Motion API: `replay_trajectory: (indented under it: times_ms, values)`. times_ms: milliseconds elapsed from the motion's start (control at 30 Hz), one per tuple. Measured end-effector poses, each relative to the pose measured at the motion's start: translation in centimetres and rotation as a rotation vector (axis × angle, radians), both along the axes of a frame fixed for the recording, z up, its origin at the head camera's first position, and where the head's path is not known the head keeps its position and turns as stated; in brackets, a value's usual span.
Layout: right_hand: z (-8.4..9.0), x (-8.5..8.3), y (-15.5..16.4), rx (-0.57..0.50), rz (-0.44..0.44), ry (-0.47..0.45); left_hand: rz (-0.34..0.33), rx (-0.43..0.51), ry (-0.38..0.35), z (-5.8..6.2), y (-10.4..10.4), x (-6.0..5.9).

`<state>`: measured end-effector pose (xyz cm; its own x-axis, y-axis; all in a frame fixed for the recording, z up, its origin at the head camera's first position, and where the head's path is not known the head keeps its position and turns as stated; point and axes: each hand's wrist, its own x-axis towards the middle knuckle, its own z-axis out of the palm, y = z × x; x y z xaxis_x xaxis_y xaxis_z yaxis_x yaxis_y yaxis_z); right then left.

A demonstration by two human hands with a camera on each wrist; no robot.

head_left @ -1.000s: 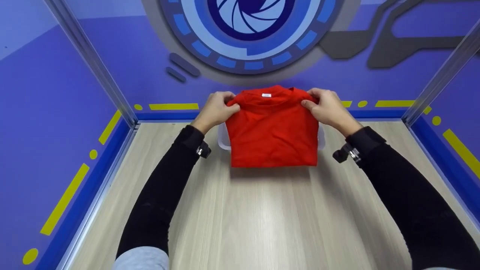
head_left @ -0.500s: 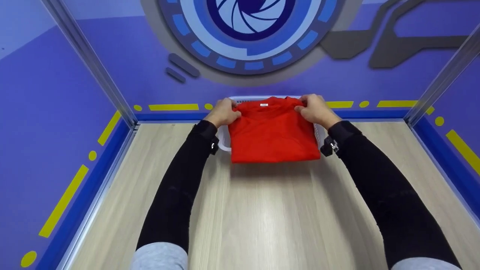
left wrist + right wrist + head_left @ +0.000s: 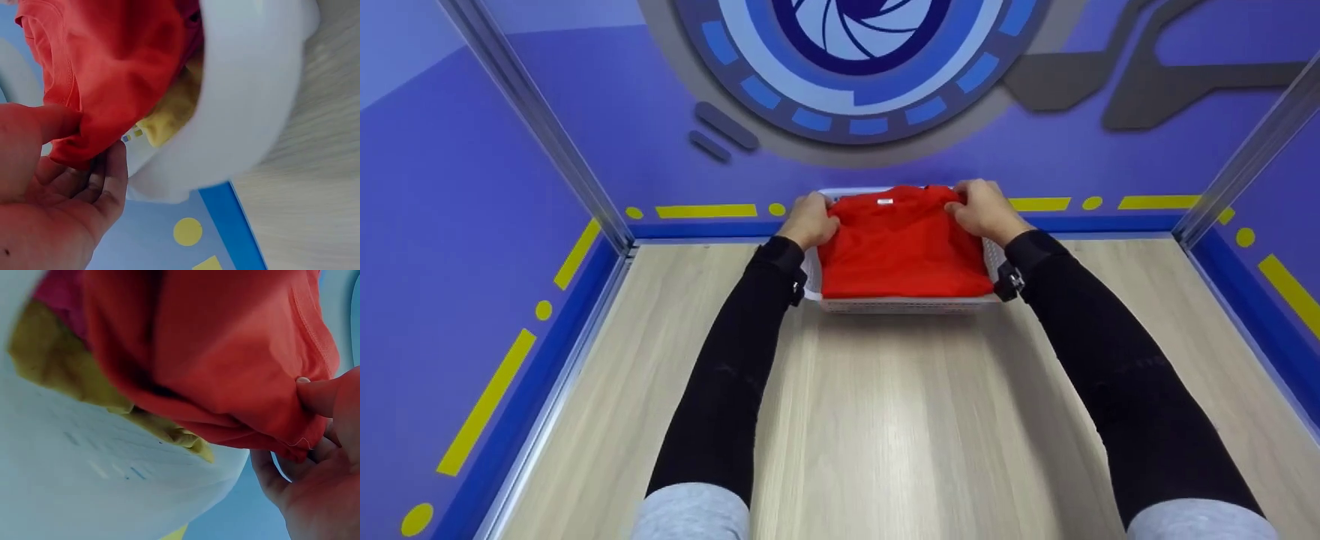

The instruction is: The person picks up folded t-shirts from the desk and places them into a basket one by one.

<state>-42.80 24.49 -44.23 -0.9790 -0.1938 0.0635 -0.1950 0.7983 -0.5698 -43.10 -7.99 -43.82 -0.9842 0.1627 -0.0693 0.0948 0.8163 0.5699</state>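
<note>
Folded red T-shirt [image 3: 904, 251] lies in white basket [image 3: 906, 304] at counter's [image 3: 900, 420] far edge, atop yellow garment [image 3: 169, 121]. Left hand [image 3: 808, 219], right hand [image 3: 985, 210]: fingers pinching shirt's collar-end corners.

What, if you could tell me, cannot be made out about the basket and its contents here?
- Head view: the red shirt covers the white basket interior.
- Wrist views: yellow cloth and pink cloth mostly hidden beneath; type unclear.
- Basket wall blurred, too close.
</note>
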Motion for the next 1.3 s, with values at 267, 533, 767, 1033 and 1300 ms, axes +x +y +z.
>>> replay_trajectory:
  times_ms: [267,533,767,1033,1300]
  values:
    - [-0.5,-0.4,-0.2,0.030,-0.021,0.010,0.005,-0.003,0.018,-0.2,0.3,-0.5]
    - [-0.4,0.2,-0.5,0.284,0.004,-0.073,-0.035,-0.070,-0.016,-1.5,1.1,-1.8]
    - [0.1,1.3,-1.1,0.371,0.060,0.081,-0.101,-0.132,0.031,-2.5,1.1,-2.8]
    - [-0.8,2.0,-1.7,0.485,0.216,0.059,-0.098,-0.343,0.093,-1.0,2.8,1.0]
    - [-4.8,-1.9,-0.9,0.535,0.196,-0.213,-0.300,-0.449,-0.202,-2.3,3.1,0.2]
